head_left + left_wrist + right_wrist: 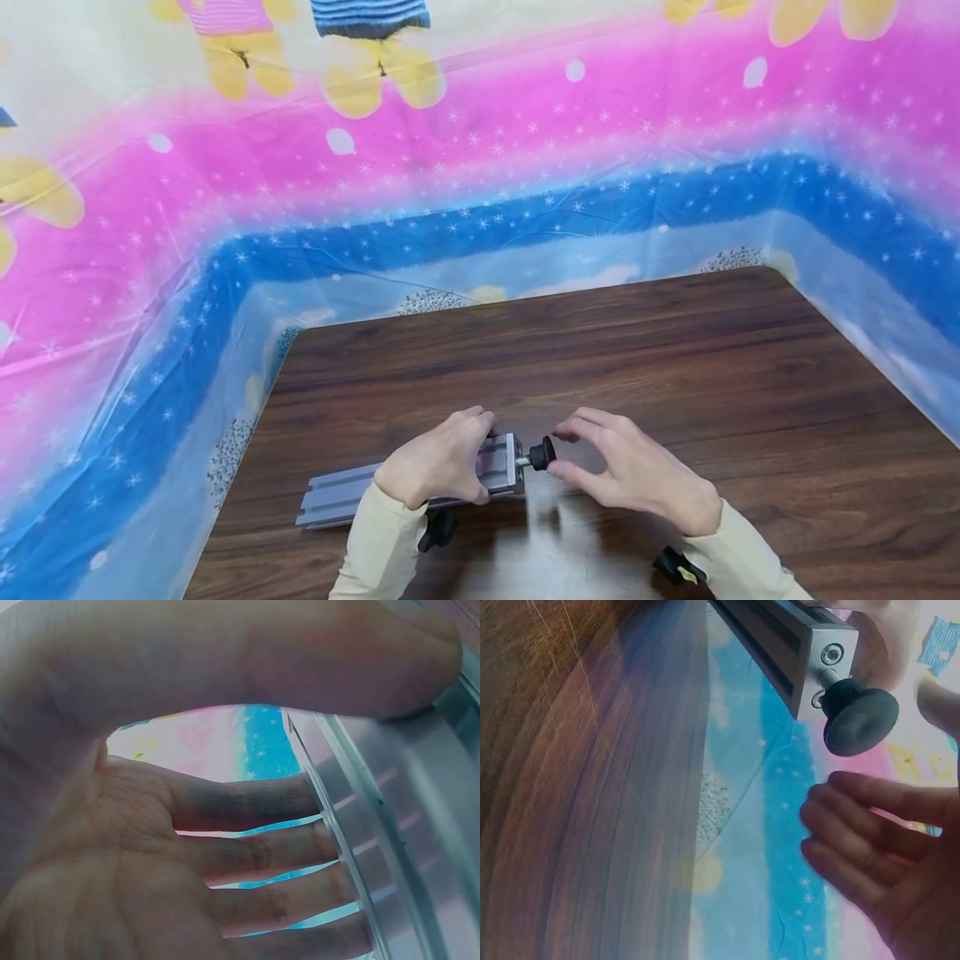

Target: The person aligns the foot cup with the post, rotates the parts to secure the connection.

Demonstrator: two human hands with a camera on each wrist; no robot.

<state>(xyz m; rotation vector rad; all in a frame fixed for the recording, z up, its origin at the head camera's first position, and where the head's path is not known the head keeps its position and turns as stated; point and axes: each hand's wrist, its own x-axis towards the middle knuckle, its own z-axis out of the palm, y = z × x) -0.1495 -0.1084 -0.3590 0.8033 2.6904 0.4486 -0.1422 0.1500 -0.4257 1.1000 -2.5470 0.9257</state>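
Observation:
A silver-grey aluminium rail (337, 492) with lengthwise grooves lies over the table, its far end covered by a metal end plate (826, 664) with bolt heads. From that plate a short metal shaft sticks out, carrying a round black knob (542, 454). My left hand (442, 458) grips the rail near the plate, thumb on the near side and fingers along the far side; the left wrist view shows those fingers (277, 855) against the grooved metal. Around the knob, my right hand (630, 471) is spread, thumb and fingers apart; the right wrist view shows a gap between fingers (855, 817) and knob.
The brown wood-grain table (600, 358) has its back edge against a pink and blue patterned cloth (480, 150) that hangs around it. Small black devices (437, 531) sit by both wrists, close above the tabletop.

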